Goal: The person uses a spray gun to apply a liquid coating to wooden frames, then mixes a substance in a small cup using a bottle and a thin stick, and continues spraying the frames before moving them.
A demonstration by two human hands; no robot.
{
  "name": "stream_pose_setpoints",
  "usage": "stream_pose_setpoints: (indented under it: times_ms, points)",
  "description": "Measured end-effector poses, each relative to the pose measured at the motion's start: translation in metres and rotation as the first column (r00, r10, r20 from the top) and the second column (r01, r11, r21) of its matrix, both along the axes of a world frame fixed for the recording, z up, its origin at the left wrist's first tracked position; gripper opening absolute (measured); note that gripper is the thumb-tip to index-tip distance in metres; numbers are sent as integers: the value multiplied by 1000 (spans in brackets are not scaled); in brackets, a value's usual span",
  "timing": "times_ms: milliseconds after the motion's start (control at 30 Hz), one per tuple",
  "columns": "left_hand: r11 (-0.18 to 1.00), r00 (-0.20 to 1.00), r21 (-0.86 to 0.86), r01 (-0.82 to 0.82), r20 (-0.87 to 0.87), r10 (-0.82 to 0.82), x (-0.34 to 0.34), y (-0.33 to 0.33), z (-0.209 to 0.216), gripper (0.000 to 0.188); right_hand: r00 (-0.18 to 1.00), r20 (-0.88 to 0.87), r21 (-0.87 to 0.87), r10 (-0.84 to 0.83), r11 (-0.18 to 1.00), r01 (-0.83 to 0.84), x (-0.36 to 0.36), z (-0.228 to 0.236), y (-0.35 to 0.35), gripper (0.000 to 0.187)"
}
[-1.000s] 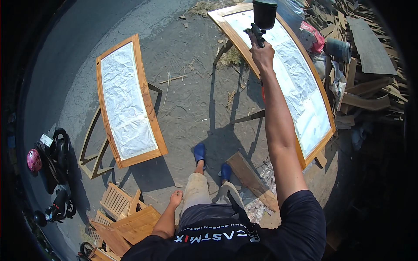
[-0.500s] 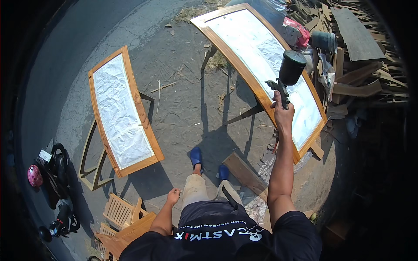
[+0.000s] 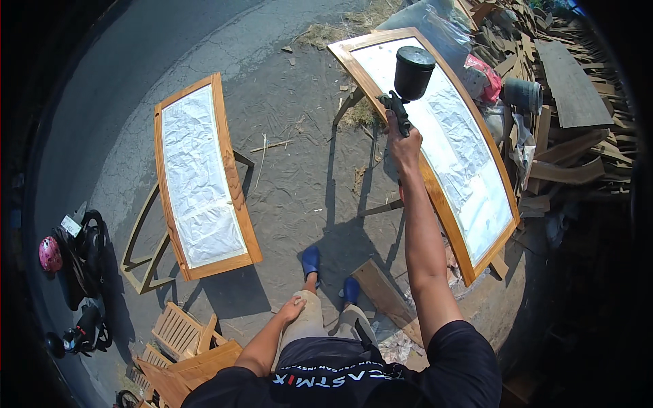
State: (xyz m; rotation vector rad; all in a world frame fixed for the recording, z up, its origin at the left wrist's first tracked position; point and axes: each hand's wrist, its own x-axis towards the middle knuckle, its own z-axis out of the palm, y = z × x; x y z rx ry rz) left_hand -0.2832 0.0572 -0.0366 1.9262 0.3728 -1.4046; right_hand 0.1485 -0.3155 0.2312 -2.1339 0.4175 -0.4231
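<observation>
My right hand [image 3: 406, 144] grips a dark spray gun [image 3: 396, 113] with a black cup [image 3: 413, 76] on top. The arm is stretched out, and the gun is over the near long edge of a curved wooden frame [image 3: 442, 204] at the right. Crumpled white paper [image 3: 469, 177] covers that frame's middle. Beside my left thigh, my left hand [image 3: 292, 309] has its fingers curled closed, and no object shows in it. A smaller wooden frame [image 3: 239, 204], its middle also papered in white, stands to the left on a wooden support [image 3: 161, 253].
A wood scrap pile [image 3: 568, 143], a dark bucket [image 3: 522, 95] and a pink-red bag [image 3: 484, 76] lie beyond the right frame. A motorbike [image 3: 85, 272] stands far left. Slatted wooden pieces [image 3: 178, 330] lie lower left. A loose plank [image 3: 384, 296] is beside my right foot.
My right hand has carried the spray gun leftward and farther out, from over the paper toward the frame's near edge. My left hand has shifted right, nearer my thigh. The view has shifted slightly.
</observation>
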Motion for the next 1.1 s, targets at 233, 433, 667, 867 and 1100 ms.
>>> stream_pose_setpoints:
  times_ms: [233, 433, 667, 867, 1100]
  points:
    - [940, 937, 6, 341, -82, -339, -24, -42, -7, 82, 999, -19, -58, -32, 998, 30, 82, -2, 2, 59]
    - [948, 946, -20, 318, -64, -318, -29, -18, -14, 81, 981, 20, -123, -192, 973, 193, 110, 8, -28, 56]
    - [955, 955, -31, 295, -23, -296, -2, -7, -4, 78, 976, 101, 45, -193, 981, 189, -5, 17, -14, 41]
    - [984, 982, 20, 175, 64, -176, 36, 31, -14, 68, 963, 220, 149, -154, 981, 123, -218, -22, -5, 32]
    - [943, 937, 124, 310, 126, -325, 95, 75, -14, 60, 907, 72, 117, -414, 907, 404, -453, -24, -30, 32]
